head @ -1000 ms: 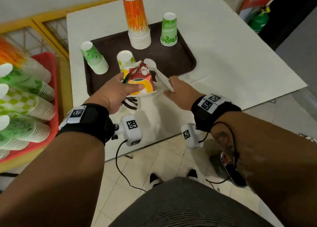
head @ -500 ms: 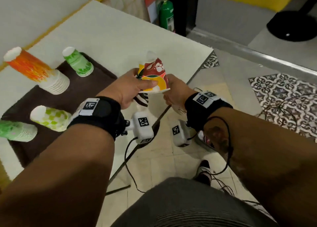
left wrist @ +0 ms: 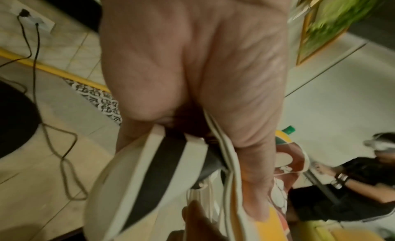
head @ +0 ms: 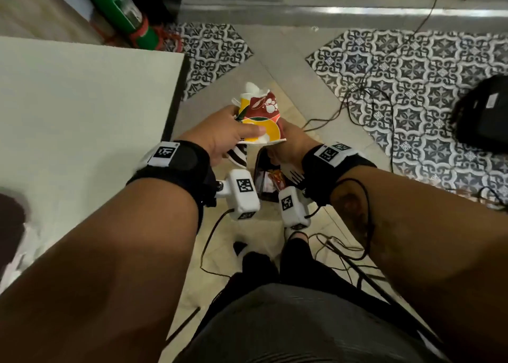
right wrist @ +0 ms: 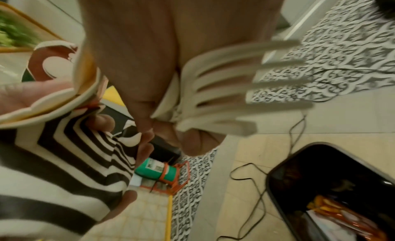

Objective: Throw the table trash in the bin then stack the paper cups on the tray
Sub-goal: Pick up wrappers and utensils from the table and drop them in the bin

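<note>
My left hand (head: 233,134) grips a crushed red, yellow and white paper cup (head: 259,116) stuffed with white scraps, and a black-and-white striped cup (head: 238,157) tucked under it. In the left wrist view the striped cup (left wrist: 149,177) lies against the palm, with the colourful cup (left wrist: 282,160) under the thumb. My right hand (head: 288,143) is beside the cups and holds white plastic forks (right wrist: 245,86), tines sticking out (head: 297,174). Both hands hover off the table's edge, above a black bin (head: 264,189) on the floor. The bin (right wrist: 331,185) holds wrappers.
The white table (head: 82,115) fills the left, with a corner of the brown tray (head: 11,214) at its near edge. A green extinguisher (head: 121,8) stands behind the table. Cables (head: 365,93) run over the patterned tiles, and a black object (head: 483,115) sits at the right.
My view swung right, away from the tray and cup stacks. Both hands carried the crushed cups and cutlery off the table's edge to above the floor bin.
</note>
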The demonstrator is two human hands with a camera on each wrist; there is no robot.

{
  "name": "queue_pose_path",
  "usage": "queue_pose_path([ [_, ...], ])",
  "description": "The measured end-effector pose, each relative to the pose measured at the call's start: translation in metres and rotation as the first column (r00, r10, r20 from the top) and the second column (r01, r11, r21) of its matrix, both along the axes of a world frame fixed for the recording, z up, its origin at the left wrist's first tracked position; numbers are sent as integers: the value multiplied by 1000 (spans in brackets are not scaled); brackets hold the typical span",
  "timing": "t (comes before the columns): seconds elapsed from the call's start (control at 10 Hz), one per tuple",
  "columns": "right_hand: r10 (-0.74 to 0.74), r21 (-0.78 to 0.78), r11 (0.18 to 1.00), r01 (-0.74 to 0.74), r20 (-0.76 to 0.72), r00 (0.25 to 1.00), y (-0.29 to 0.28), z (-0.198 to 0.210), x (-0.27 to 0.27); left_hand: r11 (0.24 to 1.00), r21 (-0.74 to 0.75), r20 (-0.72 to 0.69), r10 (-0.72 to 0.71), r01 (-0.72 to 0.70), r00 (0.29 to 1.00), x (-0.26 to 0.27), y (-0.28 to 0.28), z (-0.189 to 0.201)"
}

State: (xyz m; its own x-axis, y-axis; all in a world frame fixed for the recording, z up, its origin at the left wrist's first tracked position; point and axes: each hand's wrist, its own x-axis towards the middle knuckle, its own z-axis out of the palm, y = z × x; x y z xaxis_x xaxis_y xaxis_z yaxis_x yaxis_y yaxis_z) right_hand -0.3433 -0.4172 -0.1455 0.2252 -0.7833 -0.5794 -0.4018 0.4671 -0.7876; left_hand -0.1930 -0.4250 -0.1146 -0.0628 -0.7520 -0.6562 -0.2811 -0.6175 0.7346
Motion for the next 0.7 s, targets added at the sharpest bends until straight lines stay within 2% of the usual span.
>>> queue_pose_path([
  [0.1, 32, 132, 991, -15, -123, 992, -1, -52, -19, 991, 128, 2, -35, 35, 999, -13, -8, -55],
  [0.2, 8, 336, 940, 55, -184, 983, 6, -121, -36, 949, 314, 40, -50, 35, 998, -16, -12, -116],
  [0.3, -41, 515, 849, 121, -165, 985, 15, -182, -45, 845, 535, 130, -86, 3, 988, -13, -15, -175],
  [0.4, -47, 615, 773, 154, -187, 981, 19, -233, -47, 784, 620, 233, -240, 46, 942, -13, -20, -232],
  [0.5, -67, 615, 762, 202, -235, 970, 18, -275, -42, 791, 600, 289, -358, 123, 888, -16, -24, -287],
  [0.6, 154, 577, 816, 41, -284, 946, 10, -307, -42, 797, 584, 326, -407, 157, 853, -24, -27, -325],
  [0.7, 190, 566, 824, 6, -286, 939, 7, -325, -39, 794, 589, 344, -416, 152, 842, -34, -32, -349],
])
